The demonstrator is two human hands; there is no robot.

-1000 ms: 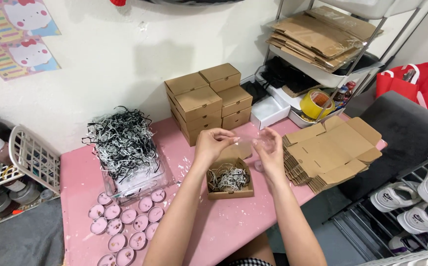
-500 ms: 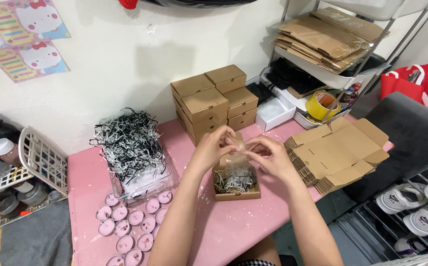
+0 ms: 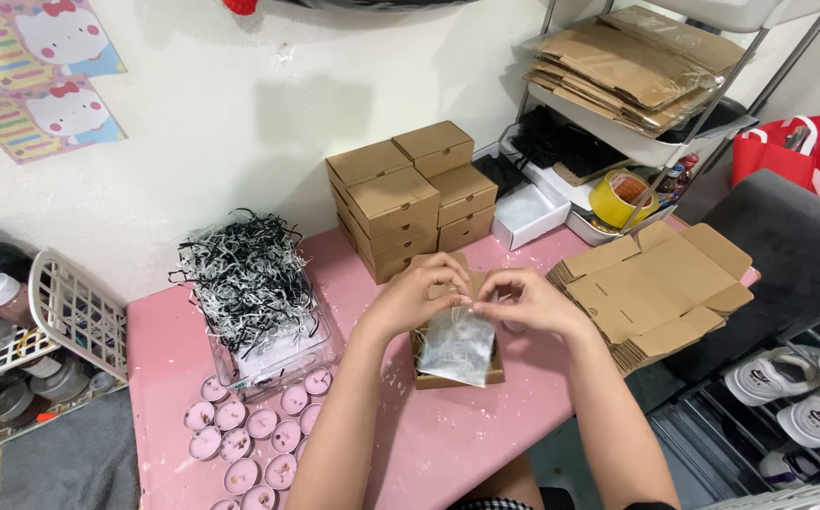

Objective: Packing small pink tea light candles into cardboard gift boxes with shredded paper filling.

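Both hands are meeting over the open brown box (image 3: 457, 376). The left hand (image 3: 421, 296) and the right hand (image 3: 523, 302) are each pinching the top edge of a small clear bag (image 3: 457, 345) — it is hanging between them, just under the fingertips, above the box. Pink candles (image 3: 249, 434) are lying further left of the left hand.

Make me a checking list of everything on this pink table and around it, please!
Surface: pink table, speckled with white bits.
Job's things: small clear bag pinched at its top by the left hand and right hand, over an open brown box.
Clutter: tub of black and white paper shreds; pink candles; stacked closed boxes; flat cardboard blanks.
Grippers: both hands bare, fingers closed on the bag.
Cables: nothing seen.
Surroundings: shelf rack, yellow tape roll, red bag, white basket.
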